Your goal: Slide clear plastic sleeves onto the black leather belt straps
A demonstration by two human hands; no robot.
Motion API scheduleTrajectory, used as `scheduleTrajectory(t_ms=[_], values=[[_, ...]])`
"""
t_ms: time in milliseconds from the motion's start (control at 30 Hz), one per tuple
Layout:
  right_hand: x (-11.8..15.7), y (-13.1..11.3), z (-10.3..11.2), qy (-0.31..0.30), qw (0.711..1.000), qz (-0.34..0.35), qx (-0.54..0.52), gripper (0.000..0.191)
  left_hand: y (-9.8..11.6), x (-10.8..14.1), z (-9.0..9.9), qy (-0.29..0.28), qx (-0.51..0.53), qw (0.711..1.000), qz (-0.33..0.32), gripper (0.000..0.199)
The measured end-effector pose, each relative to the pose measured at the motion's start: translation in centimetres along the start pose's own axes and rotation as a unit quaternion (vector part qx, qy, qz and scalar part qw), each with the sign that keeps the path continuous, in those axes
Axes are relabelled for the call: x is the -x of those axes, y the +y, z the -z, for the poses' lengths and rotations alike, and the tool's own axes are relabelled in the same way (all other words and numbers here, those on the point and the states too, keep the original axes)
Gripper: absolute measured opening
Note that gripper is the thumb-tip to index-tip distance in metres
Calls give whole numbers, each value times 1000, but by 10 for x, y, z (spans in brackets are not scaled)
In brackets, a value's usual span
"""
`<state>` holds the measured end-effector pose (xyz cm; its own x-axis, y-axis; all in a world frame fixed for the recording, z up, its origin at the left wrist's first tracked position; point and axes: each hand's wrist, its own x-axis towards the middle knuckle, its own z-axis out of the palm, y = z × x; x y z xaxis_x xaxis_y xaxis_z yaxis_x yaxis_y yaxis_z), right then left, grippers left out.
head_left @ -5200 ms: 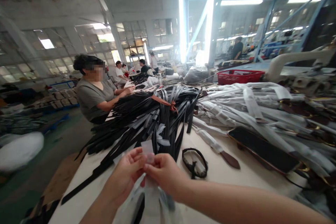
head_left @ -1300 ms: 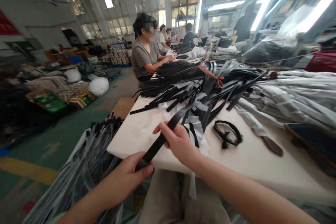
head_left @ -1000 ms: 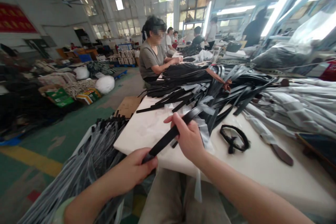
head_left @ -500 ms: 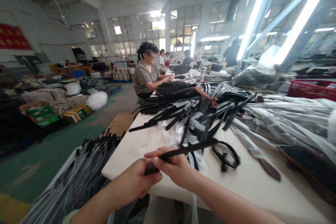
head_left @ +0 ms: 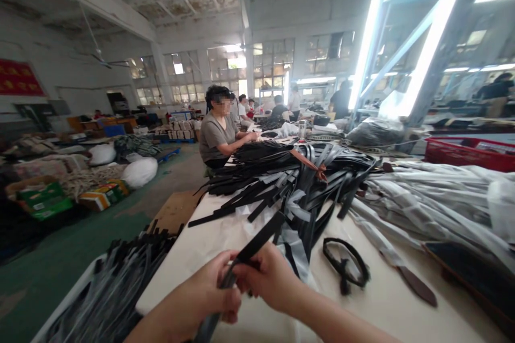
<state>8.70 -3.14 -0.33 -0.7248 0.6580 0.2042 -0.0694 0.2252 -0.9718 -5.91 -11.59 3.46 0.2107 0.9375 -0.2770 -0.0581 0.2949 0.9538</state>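
Note:
Between my hands runs a flat black strap (head_left: pixel 260 237), slanting up and away toward the pile, its lower part passing down below my left hand. My left hand (head_left: pixel 211 286) is closed around it, thumb along the strap. The fingers of my right hand (head_left: pixel 276 277) pinch it just beside the left. Beyond lies a heap of black straps (head_left: pixel 257 177), some with clear plastic on them, bound by a reddish-brown tie (head_left: pixel 309 165). To the right of my right hand, a black looped band (head_left: pixel 364 273) rests on the pale tabletop (head_left: pixel 169 289).
White-wrapped straps (head_left: pixel 434 198) cover the right side, one showing a brown tip (head_left: pixel 418 285). At lower left stands a container of black straps (head_left: pixel 120 278). A co-worker (head_left: pixel 219 134) sits across on the left. A red crate (head_left: pixel 470 153) is at far right.
The strap has swung from nearly level to a steeper slant, and more of it now hangs below my left hand. My view has tilted up slightly.

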Motion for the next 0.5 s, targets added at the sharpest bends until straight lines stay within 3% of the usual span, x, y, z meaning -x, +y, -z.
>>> scheduleTrajectory(t_ms=[100, 167, 267, 333, 500], values=[[-7, -12, 18, -3, 999, -39, -30, 34, -16, 11, 13, 24, -47, 999, -10, 48], [-13, -23, 33, 1, 997, -34, -73, 39, -25, 18, 21, 51, -67, 996, 14, 47], [-21, -37, 46, 79, 991, -7, -108, 46, -30, 26, 23, 62, -74, 995, 30, 49], [-23, -40, 42, 109, 989, 0, -97, 46, -26, 27, 18, 83, -96, 992, 16, 49], [-16, -24, 4, 46, 995, -11, -91, 47, -15, 23, 5, 127, -119, 985, -2, 51]])
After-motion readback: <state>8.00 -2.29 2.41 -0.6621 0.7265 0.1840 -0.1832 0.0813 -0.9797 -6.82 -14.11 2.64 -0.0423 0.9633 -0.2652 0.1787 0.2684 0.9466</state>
